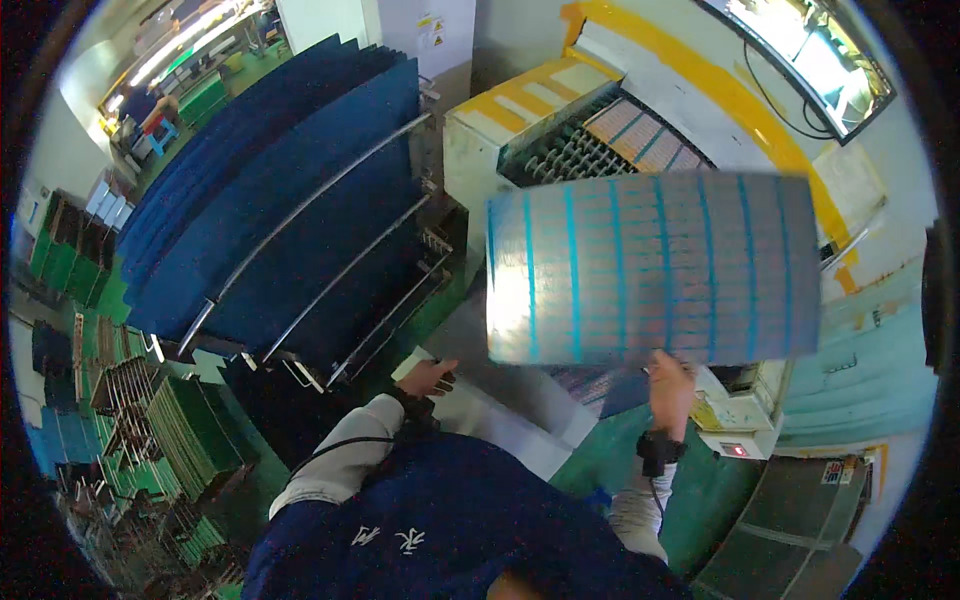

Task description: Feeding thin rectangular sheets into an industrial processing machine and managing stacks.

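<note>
A thin, stiff circuit board panel (640, 268), silvery grey with turquoise stripes, is held up in front of me. My right hand (672, 385) pinches its lower edge, a little right of the edge's middle. My left hand (428, 377) is away from the panel, fingers loosely bent and apart, with nothing seen in it. It is nearest to a pale board or tray (500, 415) below the panel. Behind the panel, a similar copper-coloured striped panel (645, 135) lies on the machine's rollers (575, 150), partly hidden.
At left stands a metal-railed rack (300, 230) of large dark-blue sheets. The roller machine (475, 150) has yellow-taped edges. A monitor (815, 60) hangs at upper right. Racks of green-edged boards (195, 430) fill the lower left. Grey panels (800, 520) lean at lower right.
</note>
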Tool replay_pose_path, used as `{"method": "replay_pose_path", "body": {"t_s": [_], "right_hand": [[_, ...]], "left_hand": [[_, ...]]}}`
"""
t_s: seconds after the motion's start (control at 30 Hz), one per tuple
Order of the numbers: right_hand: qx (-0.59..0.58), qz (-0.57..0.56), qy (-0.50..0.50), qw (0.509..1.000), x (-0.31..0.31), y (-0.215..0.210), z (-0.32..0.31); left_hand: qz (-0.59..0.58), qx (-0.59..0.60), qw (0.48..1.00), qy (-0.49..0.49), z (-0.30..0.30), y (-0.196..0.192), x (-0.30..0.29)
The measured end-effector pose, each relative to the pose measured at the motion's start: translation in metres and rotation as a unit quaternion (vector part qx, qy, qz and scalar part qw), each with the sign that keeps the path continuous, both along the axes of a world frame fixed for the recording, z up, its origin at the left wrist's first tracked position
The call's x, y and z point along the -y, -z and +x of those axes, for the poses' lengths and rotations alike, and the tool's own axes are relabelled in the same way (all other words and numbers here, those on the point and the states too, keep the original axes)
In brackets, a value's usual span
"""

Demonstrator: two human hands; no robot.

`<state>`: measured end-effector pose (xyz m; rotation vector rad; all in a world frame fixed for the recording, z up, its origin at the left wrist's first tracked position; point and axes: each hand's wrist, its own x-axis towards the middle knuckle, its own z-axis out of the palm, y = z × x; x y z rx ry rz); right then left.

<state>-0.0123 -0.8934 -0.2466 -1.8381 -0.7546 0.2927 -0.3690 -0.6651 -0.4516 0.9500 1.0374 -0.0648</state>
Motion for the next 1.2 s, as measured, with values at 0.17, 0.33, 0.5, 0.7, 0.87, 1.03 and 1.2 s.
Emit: {"method": "replay_pose_path", "body": {"t_s": [0.17, 0.33, 0.5, 0.7, 0.87, 1.03, 1.2], "right_hand": [[-0.409, 0.220, -0.046, 0.884, -0.052, 0.016, -0.013], [-0.496, 0.318, -0.033, 0.807, -0.086, 0.040, 0.000], [-0.506, 0.312, 0.006, 0.804, -0.117, 0.041, 0.018], [-0.602, 0.247, -0.048, 0.758, -0.127, 0.011, 0.030], [-0.579, 0.223, -0.064, 0.781, -0.125, 0.006, 0.022], [-0.501, 0.091, -0.135, 0.850, -0.123, 0.028, -0.015], [-0.389, -0.099, -0.232, 0.886, -0.096, 0.092, -0.064]], "left_hand": [[-0.011, 0.026, 0.999, -0.032, -0.012, 0.009, 0.001], [-0.012, 0.005, 1.000, -0.007, -0.010, 0.008, 0.002], [-0.008, 0.000, 1.000, -0.018, -0.009, -0.013, 0.007], [-0.024, 0.046, 0.998, -0.038, -0.018, 0.008, 0.005], [-0.009, 0.019, 1.000, -0.010, -0.009, 0.013, 0.002], [-0.017, -0.001, 1.000, -0.013, -0.012, 0.021, 0.000], [-0.003, 0.022, 1.000, -0.019, 0.005, 0.002, 0.003]]}}
